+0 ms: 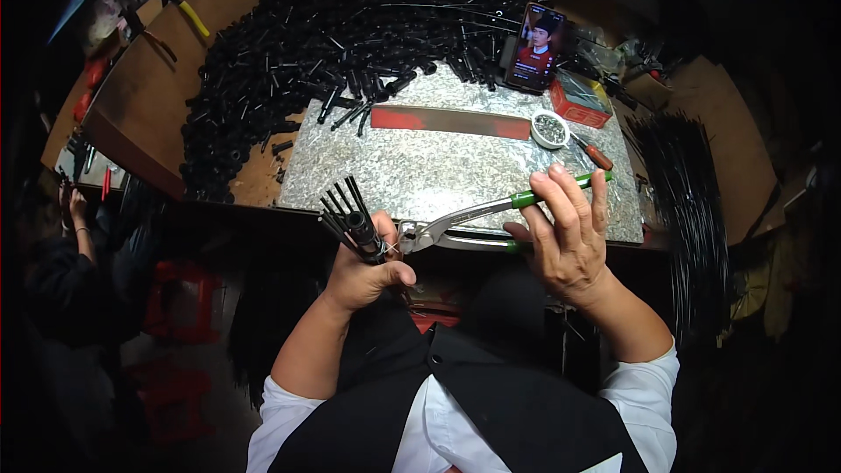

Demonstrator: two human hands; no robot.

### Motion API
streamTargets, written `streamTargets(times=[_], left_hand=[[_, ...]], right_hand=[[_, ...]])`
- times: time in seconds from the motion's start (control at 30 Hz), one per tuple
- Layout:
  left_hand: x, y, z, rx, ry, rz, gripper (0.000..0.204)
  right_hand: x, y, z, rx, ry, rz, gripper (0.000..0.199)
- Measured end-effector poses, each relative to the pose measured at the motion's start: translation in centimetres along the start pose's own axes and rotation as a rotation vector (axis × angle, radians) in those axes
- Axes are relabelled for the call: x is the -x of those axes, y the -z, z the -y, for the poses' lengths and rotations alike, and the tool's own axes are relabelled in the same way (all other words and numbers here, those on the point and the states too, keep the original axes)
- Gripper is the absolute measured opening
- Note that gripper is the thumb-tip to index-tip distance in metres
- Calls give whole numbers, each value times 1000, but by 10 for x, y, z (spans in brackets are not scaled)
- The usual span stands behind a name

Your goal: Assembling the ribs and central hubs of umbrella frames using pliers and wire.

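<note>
My left hand (357, 278) is closed around a bundle of thin black rods (337, 208), held tilted in front of the table's near edge. Among the rods sits a hollow black tubular fitting (357, 222), and fine wire strands show at its lower end. My right hand (571, 250) holds pliers (473, 213) with green handle grips. Its fingers lie along the upper handle, and the thumb is by the lower one. The handles are spread, and the jaws meet the wire beside the bundle; exactly what they bite is too small to tell.
A large heap of black tubular parts (350, 26) covers the back and left. On the speckled tabletop (412, 171) lie a red-brown strip (447, 121), a white cup of small metal pieces (550, 130) and a screwdriver (597, 154). A phone (532, 48) stands behind. Long black rods (692, 219) hang right.
</note>
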State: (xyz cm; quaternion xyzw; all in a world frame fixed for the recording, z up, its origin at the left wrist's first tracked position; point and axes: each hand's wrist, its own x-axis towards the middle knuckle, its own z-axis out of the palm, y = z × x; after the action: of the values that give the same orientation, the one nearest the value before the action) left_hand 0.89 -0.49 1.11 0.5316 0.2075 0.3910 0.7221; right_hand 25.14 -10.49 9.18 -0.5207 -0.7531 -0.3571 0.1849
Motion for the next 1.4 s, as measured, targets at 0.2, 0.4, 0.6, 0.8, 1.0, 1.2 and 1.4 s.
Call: streamTargets(times=[0.2, 0.4, 0.6, 0.8, 1.0, 1.2, 1.4], left_hand=[[-2, -2, 2, -57, -11, -24, 50], [-2, 4, 10, -88, -11, -14, 49], [-2, -1, 2, -120, -15, -7, 43], [-1, 2, 2, -147, -1, 11, 39], [-2, 1, 2, -123, 7, 5, 37], [-2, 1, 4, -127, -18, 6, 38], [-4, -1, 4, -134, -28, 5, 38]], right_hand=[[2, 0, 0, -4, 2, 8, 26], [1, 0, 2, -37, -10, -4, 25], [3, -2, 1, -72, -8, -14, 24], [1, 0, 2, -119, -11, 13, 26], [1, -1, 1, -122, -11, 10, 26], [1, 0, 1, -118, -3, 2, 26], [3, 1, 1, -87, 5, -11, 27]])
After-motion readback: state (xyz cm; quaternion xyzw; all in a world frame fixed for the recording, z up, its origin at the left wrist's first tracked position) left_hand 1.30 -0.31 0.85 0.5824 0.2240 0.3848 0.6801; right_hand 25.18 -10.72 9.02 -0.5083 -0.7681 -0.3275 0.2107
